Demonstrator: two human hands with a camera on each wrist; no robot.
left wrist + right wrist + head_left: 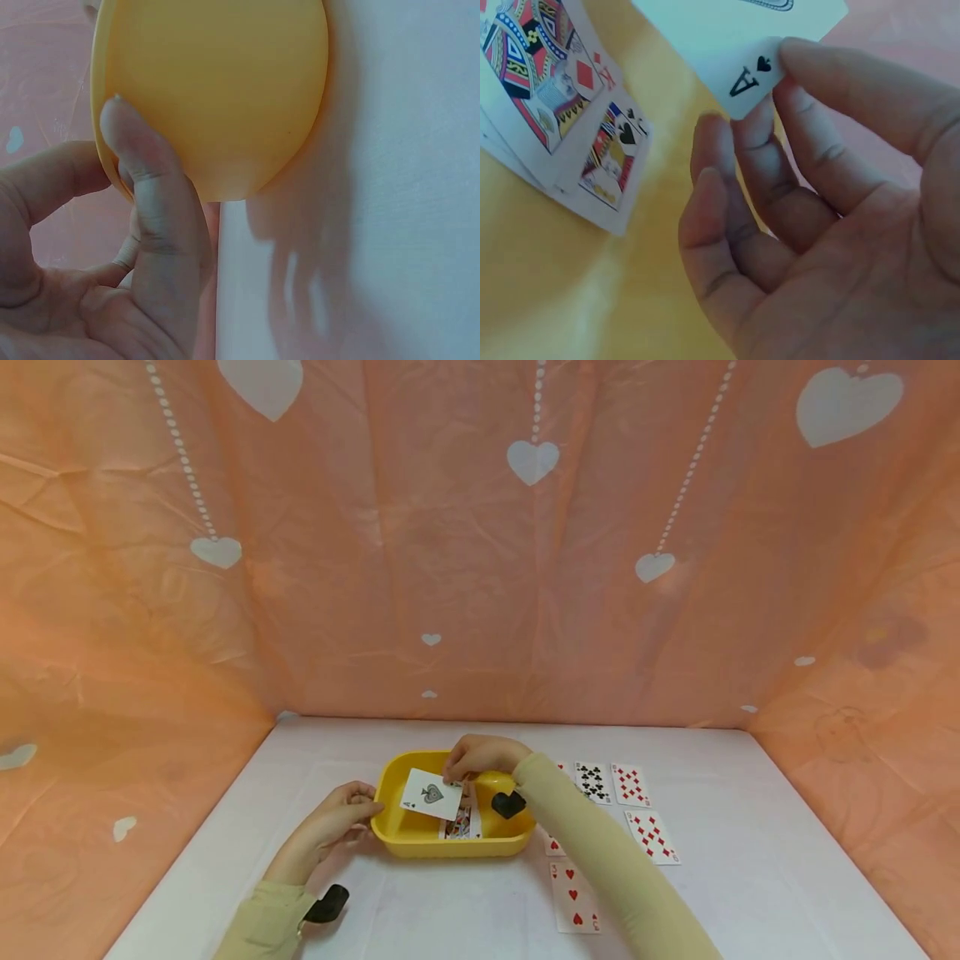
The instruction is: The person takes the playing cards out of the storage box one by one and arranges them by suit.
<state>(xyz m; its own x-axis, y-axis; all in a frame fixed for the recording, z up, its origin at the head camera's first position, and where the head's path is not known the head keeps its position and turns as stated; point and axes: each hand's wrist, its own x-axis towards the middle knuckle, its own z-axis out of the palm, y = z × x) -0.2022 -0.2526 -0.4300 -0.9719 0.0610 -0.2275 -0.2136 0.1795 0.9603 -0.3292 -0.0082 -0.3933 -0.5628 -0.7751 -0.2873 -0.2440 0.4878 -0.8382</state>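
The right hand [480, 758] pinches the ace of spades [432, 794] by its corner between thumb and fingers [810, 142], holding it above the yellow tub [397, 835]. The tub sits mid-table, nearer the front edge, with face cards [562, 112] lying inside. The left hand [330, 827] holds the tub's left rim, thumb [150, 195] pressed to its outer wall. Six cards [600, 814] lie face up on the table [750, 827] right of the tub.

One yellow tray [390, 835]. One ace card [431, 794] above it. Two face cards [562, 112] inside. At 3 o'clock, six cards [651, 837] on the tabletop [750, 877].
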